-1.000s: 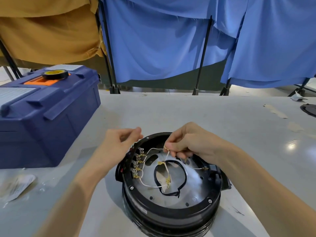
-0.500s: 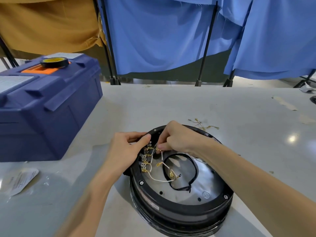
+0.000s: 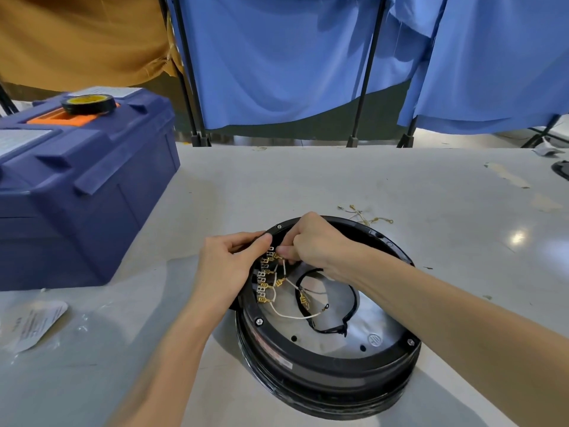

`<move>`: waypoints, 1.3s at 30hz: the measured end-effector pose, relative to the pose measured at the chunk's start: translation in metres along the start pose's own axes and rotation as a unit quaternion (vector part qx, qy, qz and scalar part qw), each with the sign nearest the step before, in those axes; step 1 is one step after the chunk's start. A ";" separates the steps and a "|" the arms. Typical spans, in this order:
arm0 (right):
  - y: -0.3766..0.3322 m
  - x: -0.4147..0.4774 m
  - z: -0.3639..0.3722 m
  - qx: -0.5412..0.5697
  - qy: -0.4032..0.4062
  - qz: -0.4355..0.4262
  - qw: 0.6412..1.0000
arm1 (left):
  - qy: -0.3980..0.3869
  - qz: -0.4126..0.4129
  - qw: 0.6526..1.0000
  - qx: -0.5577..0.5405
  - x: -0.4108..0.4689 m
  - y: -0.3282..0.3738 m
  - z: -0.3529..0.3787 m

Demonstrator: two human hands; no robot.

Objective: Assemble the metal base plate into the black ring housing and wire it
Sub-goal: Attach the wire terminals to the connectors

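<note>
Table (image 3: 308,180), hands now lower at terminals (image 3: 265,277)

Lower centre-right of frame: black ring housing (image 3: 323,359) lies flat, round, bolted rim up. Shiny metal base plate (image 3: 345,337) seated inside it. White wires (image 3: 289,315) with brass terminals (image 3: 264,282) run along its left inner edge; black cable loop (image 3: 351,303) on the plate.

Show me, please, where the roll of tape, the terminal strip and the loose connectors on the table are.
roll of tape (image 3: 88,103): head view, its top face.
terminal strip (image 3: 264,277): head view, mid-row tabs.
loose connectors (image 3: 365,215): head view, middle of the cluster.
</note>
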State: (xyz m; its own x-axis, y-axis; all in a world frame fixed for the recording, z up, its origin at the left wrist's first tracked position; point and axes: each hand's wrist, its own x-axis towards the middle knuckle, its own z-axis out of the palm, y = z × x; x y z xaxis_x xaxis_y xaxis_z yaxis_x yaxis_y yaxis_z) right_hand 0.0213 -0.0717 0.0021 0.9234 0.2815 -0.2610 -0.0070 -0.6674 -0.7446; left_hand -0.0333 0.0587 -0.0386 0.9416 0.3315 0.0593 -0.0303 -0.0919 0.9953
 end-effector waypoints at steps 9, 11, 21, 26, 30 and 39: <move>-0.006 0.005 0.004 -0.035 0.007 0.045 0.998 | -0.003 -0.003 1.000 0.009 -0.001 0.001 -0.001; -0.009 0.005 0.007 -0.055 0.016 0.044 0.997 | -0.003 0.003 1.000 0.029 0.000 0.000 -0.001; -0.010 -0.002 0.004 -0.006 0.001 0.024 1.000 | 0.018 -0.002 0.998 0.065 -0.002 0.002 0.000; -0.015 -0.015 -0.020 -0.006 -0.065 0.006 0.998 | 0.145 0.040 0.974 0.171 -0.007 0.006 -0.002; -0.011 -0.014 -0.014 0.056 -0.054 0.010 0.997 | 0.140 0.047 0.976 0.160 -0.010 0.006 -0.003; -0.011 0.000 0.000 0.072 0.030 0.066 0.995 | 0.113 0.016 0.984 0.139 -0.004 0.005 -0.002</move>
State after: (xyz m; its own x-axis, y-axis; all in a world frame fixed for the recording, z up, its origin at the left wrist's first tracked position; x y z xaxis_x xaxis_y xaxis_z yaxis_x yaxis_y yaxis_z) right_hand 0.0219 -0.0642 0.0106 0.9321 0.1527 -0.3285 -0.1807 -0.5898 -0.7871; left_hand -0.0381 0.0592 -0.0341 0.8418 0.5222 0.1366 0.0640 -0.3479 0.9353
